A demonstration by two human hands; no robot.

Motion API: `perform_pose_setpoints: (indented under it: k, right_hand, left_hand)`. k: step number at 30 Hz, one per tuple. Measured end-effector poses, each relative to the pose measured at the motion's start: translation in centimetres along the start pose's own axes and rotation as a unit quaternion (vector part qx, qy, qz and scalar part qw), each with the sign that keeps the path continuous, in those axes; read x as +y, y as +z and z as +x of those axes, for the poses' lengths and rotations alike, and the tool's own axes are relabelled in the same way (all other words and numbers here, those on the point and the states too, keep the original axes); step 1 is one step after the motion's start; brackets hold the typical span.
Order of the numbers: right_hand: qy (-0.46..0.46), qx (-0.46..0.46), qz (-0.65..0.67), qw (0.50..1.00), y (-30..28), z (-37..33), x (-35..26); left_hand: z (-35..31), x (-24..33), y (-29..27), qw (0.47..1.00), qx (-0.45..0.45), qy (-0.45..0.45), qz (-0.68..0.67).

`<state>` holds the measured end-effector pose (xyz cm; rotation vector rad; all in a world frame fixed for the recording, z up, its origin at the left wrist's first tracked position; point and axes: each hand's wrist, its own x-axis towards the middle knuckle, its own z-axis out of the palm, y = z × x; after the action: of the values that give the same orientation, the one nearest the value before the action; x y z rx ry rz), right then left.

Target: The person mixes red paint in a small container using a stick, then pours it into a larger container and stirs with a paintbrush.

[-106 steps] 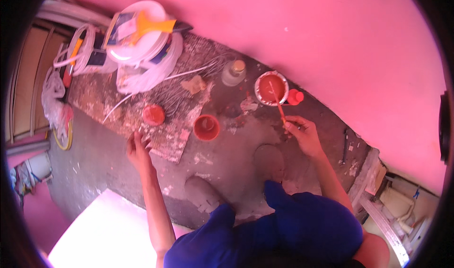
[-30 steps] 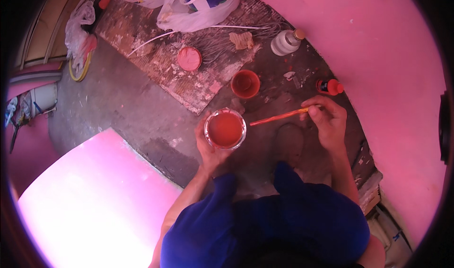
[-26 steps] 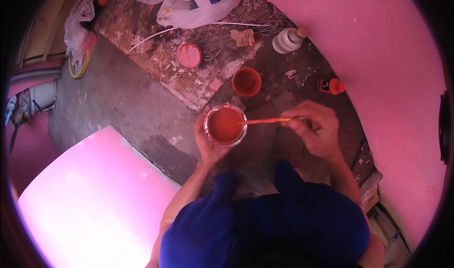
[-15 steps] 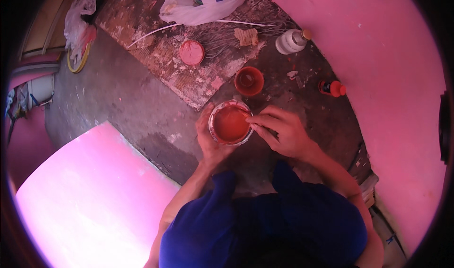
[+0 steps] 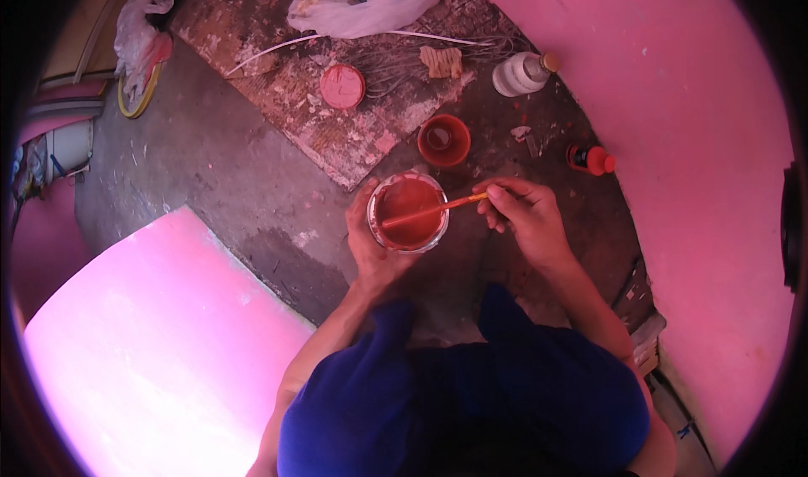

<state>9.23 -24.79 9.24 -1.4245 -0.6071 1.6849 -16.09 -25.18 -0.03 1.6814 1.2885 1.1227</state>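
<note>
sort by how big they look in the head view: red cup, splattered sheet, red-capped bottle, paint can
1. Splattered sheet
2. Paint can (likely nearer camera)
3. Red cup
4. Red-capped bottle

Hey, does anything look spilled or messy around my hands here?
Yes: the round, white-rimmed paint can in your left hand is smeared red along its rim, so paint may have slopped or been wiped there. Beyond it, the flat brown sheet is blotched pale, perhaps with old splatter.
</note>
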Motion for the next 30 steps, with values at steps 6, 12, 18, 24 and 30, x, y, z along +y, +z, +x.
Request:
perform_pose_setpoints:
  k: [6, 12, 18, 24, 30]
  right_hand:
    - [-0.048, 0.022, -0.02, 0.998, -0.8, 0.6, -2.1]
    - [-0.072, 0.055, 0.012, 0.996, -2.4, 1.4, -2.6]
    - [-0.131, 0.132, -0.024, 0.982, -4.9, 2.8, -2.6]
    - [-0.292, 0.113, -0.296, 0.902, -2.6, 3.9, -2.0]
    - [-0.357, 0.07, -0.396, 0.843, -1.1, 3.6, -2.1]
  left_hand:
    - [0.5, 0.2, 0.2, 0.998, -0.004, -0.038, -0.045]
    - [-0.4, -4.0, -0.4, 0.999, -0.033, -0.03, -0.009]
    - [-1.9, -4.2, 1.5, 0.979, -0.059, -0.036, -0.19]
    - [-3.6, -5.0, 4.2, 0.977, -0.101, -0.052, -0.181]
    - [-3.2, -5.3, 6.0, 0.985, -0.116, 0.018, -0.128]
